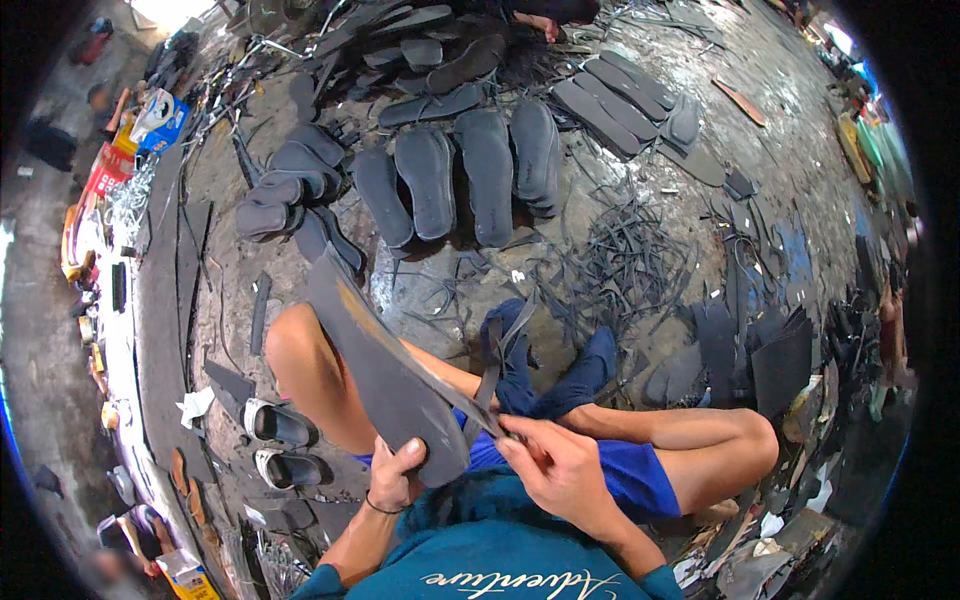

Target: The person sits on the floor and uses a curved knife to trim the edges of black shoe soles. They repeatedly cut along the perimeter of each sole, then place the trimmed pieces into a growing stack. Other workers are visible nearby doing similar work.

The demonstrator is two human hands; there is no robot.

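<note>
Sole sheet: the long dark rubber sole (pixel 385 365) lies tilted across my lap, its near end in my left hand (pixel 397 477), its far tip pointing up-left over my knee.
Left hand: closed on the sole's near edge, thumb on top, fingers underneath.
Right hand: my right hand (pixel 556 466) is closed round the handle of a blade (pixel 440 382) that lies along the sole's right edge.
Hands together: close, just beside each other at the sole's near end.
Strip: a thin dark strip (pixel 492 365) hangs beside the blade, over my blue shorts (pixel 635 480).
In the way: my bare knees on either side, and a pile of blue cloth (pixel 560 375) just beyond the blade.
Ahead: a row of cut dark soles (pixel 455 180) on the floor, more stacked behind them.
Right of that: a tangle of thin rubber offcuts (pixel 625 265), then upright dark sheets (pixel 765 355).
Left: a pair of black and white sandals (pixel 283 445) near my left knee.
Packages: a blue and white box (pixel 160 118) and a red packet (pixel 108 170) at the far left edge; a yellow and blue box (pixel 190 578) at the lower left.
Open room: a bare patch of grey floor (pixel 420 285) between my knees and the soles.
</note>
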